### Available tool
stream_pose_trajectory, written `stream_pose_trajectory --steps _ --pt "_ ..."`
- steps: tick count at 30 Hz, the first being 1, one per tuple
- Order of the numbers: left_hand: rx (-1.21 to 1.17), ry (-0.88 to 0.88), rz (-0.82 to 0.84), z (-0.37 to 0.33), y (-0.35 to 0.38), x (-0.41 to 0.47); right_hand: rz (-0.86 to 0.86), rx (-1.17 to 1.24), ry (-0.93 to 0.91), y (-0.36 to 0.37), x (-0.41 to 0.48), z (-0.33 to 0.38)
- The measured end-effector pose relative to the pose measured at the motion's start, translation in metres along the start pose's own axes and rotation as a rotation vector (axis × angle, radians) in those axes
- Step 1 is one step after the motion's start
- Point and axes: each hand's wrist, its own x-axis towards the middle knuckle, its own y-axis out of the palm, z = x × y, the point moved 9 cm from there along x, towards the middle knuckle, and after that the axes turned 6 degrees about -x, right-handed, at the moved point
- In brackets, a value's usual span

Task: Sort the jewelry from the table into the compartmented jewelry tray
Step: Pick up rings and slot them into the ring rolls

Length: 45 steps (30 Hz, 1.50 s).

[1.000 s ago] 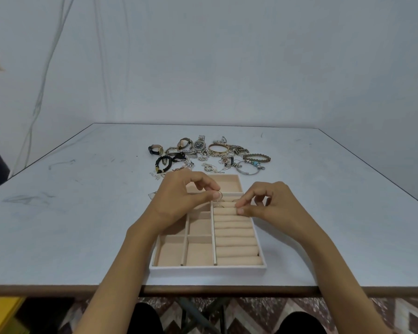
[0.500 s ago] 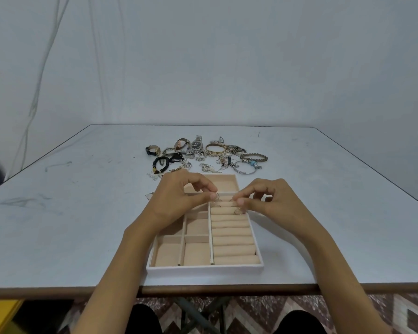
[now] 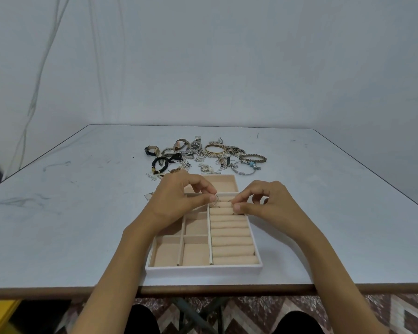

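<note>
**Hardly started: most jewelry still out**

With left hand (image 3: 176, 203) fingers, pinches a thin silver ring (image 3: 216, 200) over the top rolls of the white tray with beige pockets (image 3: 203, 270). Curls right hand (image 3: 273, 206) fingers tight beside it; cannot tell what is in them. Leaves the heap of watches, bangles and chains (image 3: 196, 146) on the grey desk (image 3: 70, 225). Has brought both hands closer than before.

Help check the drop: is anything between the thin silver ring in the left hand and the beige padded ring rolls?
Nothing visible. The left hand pinches the thin silver ring over the beige padded ring rolls; the right hand sits beside it, not beneath.
</note>
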Motion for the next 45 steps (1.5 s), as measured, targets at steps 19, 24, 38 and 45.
stream_pose_trajectory --steps 19,24,38,45 --pt "-0.046 -0.011 0.037 -0.003 0.003 -0.001 -0.024 0.021 -0.019 -0.002 0.000 0.002" --pt "-0.068 -0.016 0.075 -0.003 0.006 -0.002 -0.194 -0.024 0.090 -0.024 0.001 -0.014" --pt "0.039 0.079 0.185 -0.003 0.016 -0.001 -0.166 -0.459 0.157 -0.019 -0.005 -0.031" --pt "0.038 0.101 0.213 -0.003 0.017 -0.001 0.147 -0.847 0.197 0.016 -0.027 -0.045"
